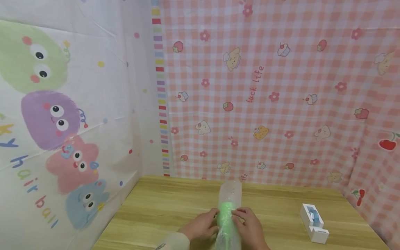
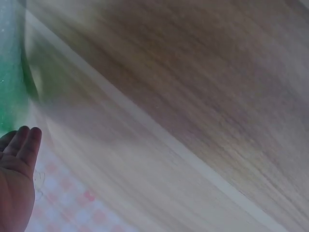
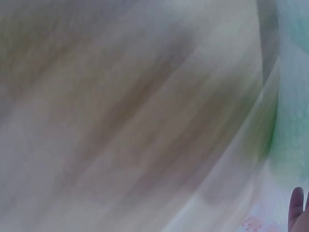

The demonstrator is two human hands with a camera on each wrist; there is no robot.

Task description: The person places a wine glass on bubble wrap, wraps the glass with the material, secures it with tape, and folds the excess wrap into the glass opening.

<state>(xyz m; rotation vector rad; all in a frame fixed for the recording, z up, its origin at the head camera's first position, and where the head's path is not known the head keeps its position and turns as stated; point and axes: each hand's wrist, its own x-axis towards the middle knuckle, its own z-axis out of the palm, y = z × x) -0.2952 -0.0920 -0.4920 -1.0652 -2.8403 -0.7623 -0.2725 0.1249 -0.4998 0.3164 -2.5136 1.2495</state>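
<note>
A long roll of bubble wrap [image 1: 230, 192] lies on the table, pointing away from me. Through the clear plastic shows a bright green object [image 1: 225, 213], its kind blurred by the wrap. My left hand [image 1: 201, 225] is at the roll's left side, fingertips against the plastic. From the right, my right hand [image 1: 250, 227] rests its fingers on the wrap beside the green part. In the left wrist view the fingers [image 2: 30, 147] are nearly straight, close to the green wrap [image 2: 12, 92]. Only fingertips [image 3: 296, 208] show in the right wrist view, below the wrap [image 3: 294, 111].
A white tape dispenser [image 1: 318, 234] with a roll of blue tape [image 1: 313, 215] stands on the right of the wooden table [image 1: 162, 198]. Behind the table hangs a pink checked cloth [image 1: 268, 114]; a white cartoon-printed cloth [image 1: 115, 86] covers the left side.
</note>
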